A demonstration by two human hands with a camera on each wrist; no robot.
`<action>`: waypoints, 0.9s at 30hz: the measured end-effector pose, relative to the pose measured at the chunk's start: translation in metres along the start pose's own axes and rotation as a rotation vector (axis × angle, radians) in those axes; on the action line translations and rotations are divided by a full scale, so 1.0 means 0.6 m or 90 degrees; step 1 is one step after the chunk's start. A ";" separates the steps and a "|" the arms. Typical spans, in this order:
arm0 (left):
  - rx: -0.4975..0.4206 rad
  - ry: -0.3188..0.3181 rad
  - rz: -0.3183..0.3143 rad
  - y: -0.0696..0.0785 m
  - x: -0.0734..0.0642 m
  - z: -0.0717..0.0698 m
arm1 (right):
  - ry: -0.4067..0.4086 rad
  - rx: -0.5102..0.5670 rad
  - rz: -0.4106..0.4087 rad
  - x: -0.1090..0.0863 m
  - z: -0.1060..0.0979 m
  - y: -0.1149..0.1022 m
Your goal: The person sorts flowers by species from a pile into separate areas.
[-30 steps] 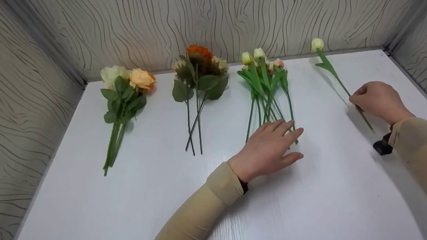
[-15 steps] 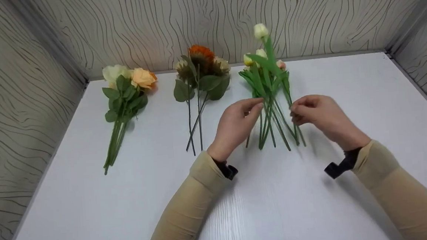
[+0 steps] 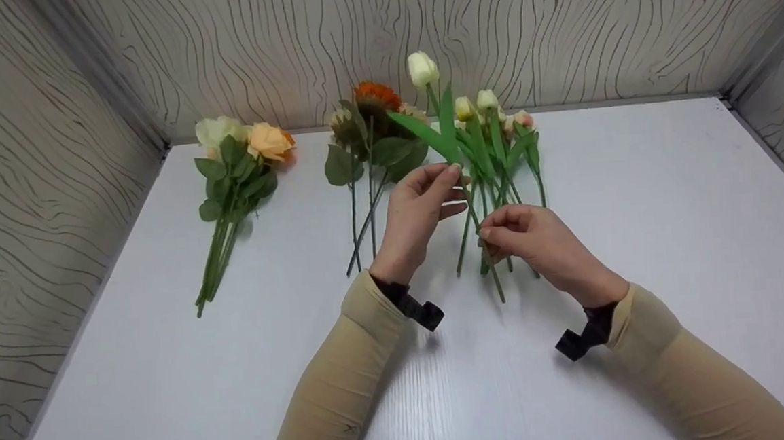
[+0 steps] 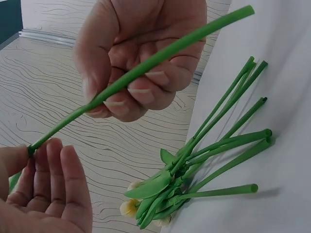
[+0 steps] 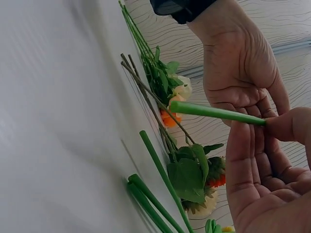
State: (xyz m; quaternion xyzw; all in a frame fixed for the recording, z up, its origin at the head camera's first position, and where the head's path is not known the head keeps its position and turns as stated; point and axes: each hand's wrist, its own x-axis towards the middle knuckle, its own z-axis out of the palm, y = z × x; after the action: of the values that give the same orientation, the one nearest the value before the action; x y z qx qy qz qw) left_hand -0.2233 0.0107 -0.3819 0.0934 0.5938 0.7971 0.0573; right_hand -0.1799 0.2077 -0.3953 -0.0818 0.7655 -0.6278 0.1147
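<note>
A white tulip with green leaves is held tilted above the table by both hands. My left hand pinches its stem just under the leaves, thumb against fingertips. Lower down, my right hand pinches the same stem between thumb and fingers, and the stem's end sticks out below it. In the left wrist view the green stem runs from one hand to the other. Behind the right hand lies a bunch of tulips, white, yellow and pink, its stems partly hidden by the hands.
Left of the tulips lie flowers with an orange head and dark stems, partly covered by the held tulip. At the far left rests a bunch of roses, cream and peach. The white table meets wood-patterned walls.
My right hand has carried the single tulip leftward from the table's right side. My left hand has left the tulip bunch, moved left, and now pinches that tulip's stem as well.
</note>
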 end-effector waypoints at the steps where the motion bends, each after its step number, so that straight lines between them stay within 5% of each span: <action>1: 0.003 0.002 0.000 0.000 0.000 0.000 | -0.002 0.007 0.000 0.000 0.001 0.001; 12: 0.074 -0.032 0.028 -0.004 -0.004 0.011 | 0.037 0.036 -0.029 -0.002 0.008 0.007; 27: 0.046 -0.044 0.005 -0.004 -0.008 0.015 | 0.054 0.028 -0.038 -0.005 0.010 0.006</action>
State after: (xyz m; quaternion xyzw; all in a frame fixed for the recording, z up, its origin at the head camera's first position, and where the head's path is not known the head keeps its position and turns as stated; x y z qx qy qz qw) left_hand -0.2168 0.0190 -0.3822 0.1253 0.6196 0.7716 0.0710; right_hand -0.1755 0.2037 -0.4000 -0.0751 0.7532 -0.6503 0.0652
